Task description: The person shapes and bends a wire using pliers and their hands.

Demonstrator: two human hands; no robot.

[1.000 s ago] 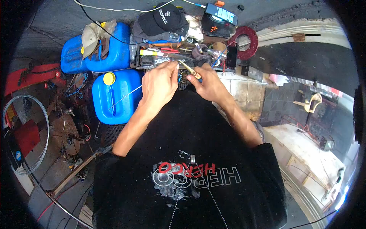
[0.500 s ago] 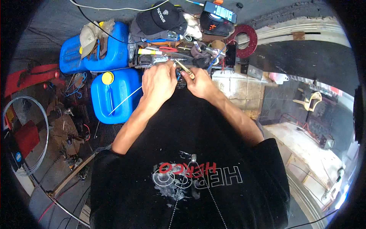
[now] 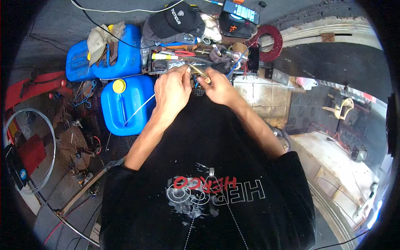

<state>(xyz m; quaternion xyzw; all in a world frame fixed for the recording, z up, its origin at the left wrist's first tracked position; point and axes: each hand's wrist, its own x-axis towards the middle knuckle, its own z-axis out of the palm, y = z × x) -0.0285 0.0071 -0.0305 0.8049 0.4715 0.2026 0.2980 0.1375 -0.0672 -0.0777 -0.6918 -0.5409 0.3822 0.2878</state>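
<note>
My left hand [image 3: 171,89] is closed around a thin white rod [image 3: 141,107], which sticks out on the left and slants down over a blue jerrycan [image 3: 143,89]. At the fingertips a short pale end of it shows. Close by on the right, my right hand [image 3: 220,88] grips a slim brass-coloured tool [image 3: 201,73], its tip pointing up and left toward the left fingertips. The tool's exact kind cannot be made out, nor whether its tip touches the rod. Both hands are over the near edge of a cluttered workbench [image 3: 196,66].
On the bench lie red-handled pliers [image 3: 184,53], a yellow-and-white tube [image 3: 164,56] and a black cap [image 3: 175,21]. A phone [image 3: 241,12] rests at the back, beside a dark red ring [image 3: 271,43]. More blue jerrycans [image 3: 81,60] and a wire coil [image 3: 52,141] are at left.
The brass-coloured tool has shifted slightly up and left against the left fingertips. Both hands keep their grip and nearly the same place. The view has moved a little.
</note>
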